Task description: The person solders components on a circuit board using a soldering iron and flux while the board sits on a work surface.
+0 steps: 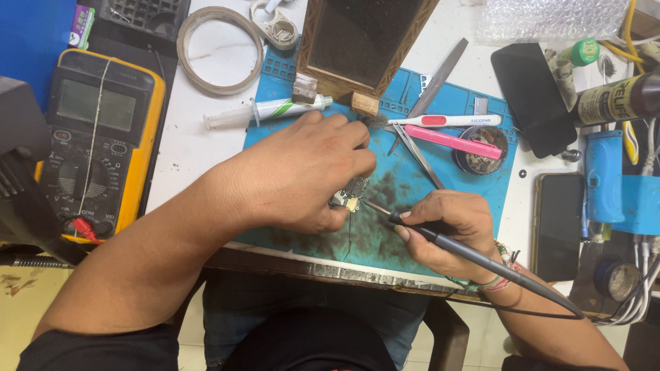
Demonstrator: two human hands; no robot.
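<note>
The left hand (302,172) has its fingers curled down tight, pinching a small circuit board (349,196) with a pale metal shield against the stained blue silicone work mat (405,185); most of the board is hidden under the fingers, so its full shape is hard to tell. The right hand (450,230) is closed in a pen grip round a slim dark soldering iron (467,251), whose tip touches the board's right edge. Just above lie steel tweezers (419,154), a pink-handled tool (454,142) and a white pen-shaped tool (443,121). A clear syringe with a green and white label (268,111) rests at the mat's upper left corner. A yellow-cased multimeter (100,137) sits well apart on the left.
</note>
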